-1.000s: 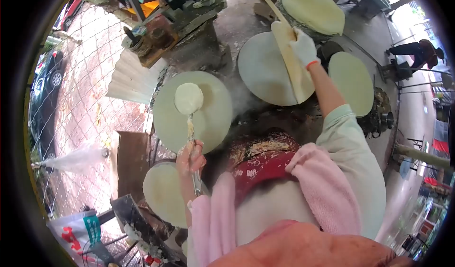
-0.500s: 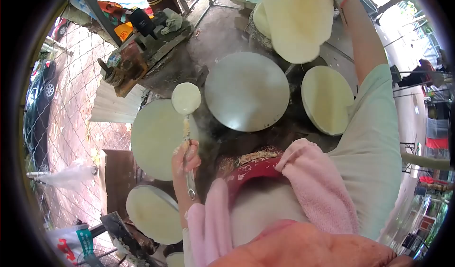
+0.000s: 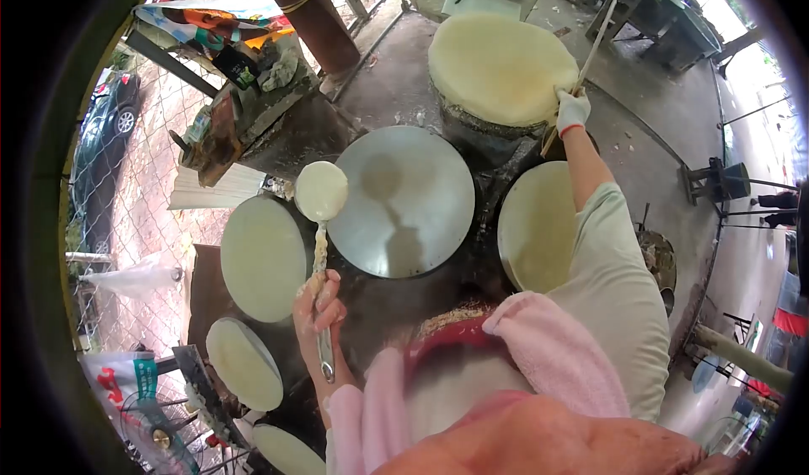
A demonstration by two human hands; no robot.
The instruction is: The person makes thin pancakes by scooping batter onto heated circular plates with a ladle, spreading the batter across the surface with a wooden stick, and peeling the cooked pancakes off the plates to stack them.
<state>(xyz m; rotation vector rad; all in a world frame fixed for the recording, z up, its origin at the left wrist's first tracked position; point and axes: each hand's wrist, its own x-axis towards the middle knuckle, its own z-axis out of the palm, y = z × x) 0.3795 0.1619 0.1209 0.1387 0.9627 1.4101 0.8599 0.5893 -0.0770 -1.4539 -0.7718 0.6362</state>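
Observation:
In my bare left hand (image 3: 318,302), a metal ladle (image 3: 321,191) full of pale batter is held by its handle. It hangs over the left edge of a round, bare griddle (image 3: 400,214), which shows its shadow. My right hand (image 3: 573,111), in a white glove, grips a long thin wooden stick (image 3: 595,49). That hand is at the right edge of a pile topped by a large pale pancake (image 3: 501,66). Nearer me on the right, another pancake (image 3: 535,230) covers a griddle, partly hidden by my sleeve.
More round pancakes lie on the left: one pancake (image 3: 263,258), a smaller-looking one (image 3: 244,364) and one at the bottom (image 3: 286,451). A cluttered block (image 3: 286,129) stands behind them, beside a wire fence. A brown pipe (image 3: 312,20) rises at the back.
The large pancake that hung by my raised right hand now lies flat on the pile. The right hand has come down, and the stick shows. The ladle stays raised in my left hand.

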